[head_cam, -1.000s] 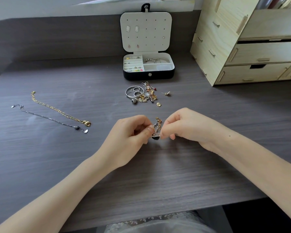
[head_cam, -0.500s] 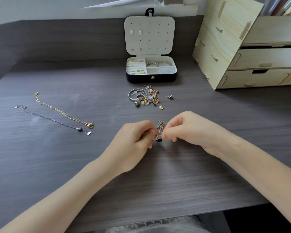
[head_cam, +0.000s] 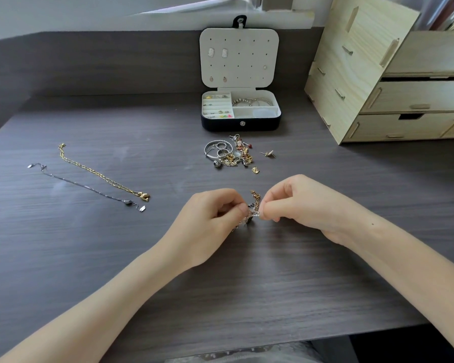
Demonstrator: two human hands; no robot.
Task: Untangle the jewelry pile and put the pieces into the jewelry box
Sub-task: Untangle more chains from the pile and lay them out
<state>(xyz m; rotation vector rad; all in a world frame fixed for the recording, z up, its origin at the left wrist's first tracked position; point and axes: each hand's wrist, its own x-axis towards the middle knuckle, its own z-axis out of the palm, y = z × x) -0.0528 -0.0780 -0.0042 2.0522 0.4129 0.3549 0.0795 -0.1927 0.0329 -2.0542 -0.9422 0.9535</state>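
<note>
A dark grey wood-grain desk (head_cam: 63,258) fills most of the view, and a raised back panel (head_cam: 89,64) in the same dark finish runs along its far edge. Above the panel are a pale wall (head_cam: 37,11) and a white ledge (head_cam: 220,14). At the desk's far right stands a light plywood drawer unit (head_cam: 351,74) with slotted joints, and its lowest drawer (head_cam: 404,127) has a dark notch cut in its top edge. Pale lacy fabric (head_cam: 247,357) shows below the desk's near edge.
</note>
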